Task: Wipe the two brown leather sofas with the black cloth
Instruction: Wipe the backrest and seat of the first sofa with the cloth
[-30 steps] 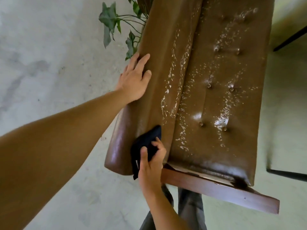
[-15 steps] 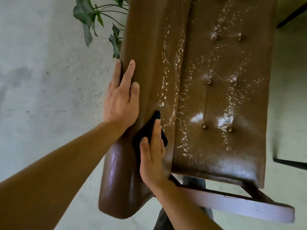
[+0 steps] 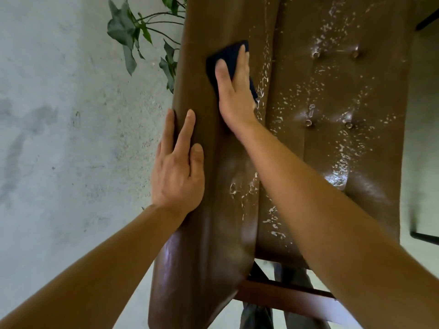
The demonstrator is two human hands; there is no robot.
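Soft, even daylight, moderately bright, no hard shadows. Glossy sheen on brown leather sofa (image 3: pixel 204 233) below left grip (image 3: pixel 177 172). White glare patch on seat, far right of and below right grip (image 3: pixel 234 91), among glinting droplets (image 3: pixel 342 162). Black cloth (image 3: pixel 225 55) under right grip reads as flat dark patch, no texture. Concrete floor (image 3: pixel 59 115) left of both grips pale, washed grey-green. Wide-angle distortion: forearms balloon toward bottom corners. Overall slight softness; plant (image 3: pixel 128 39) leaves mildly blurred.
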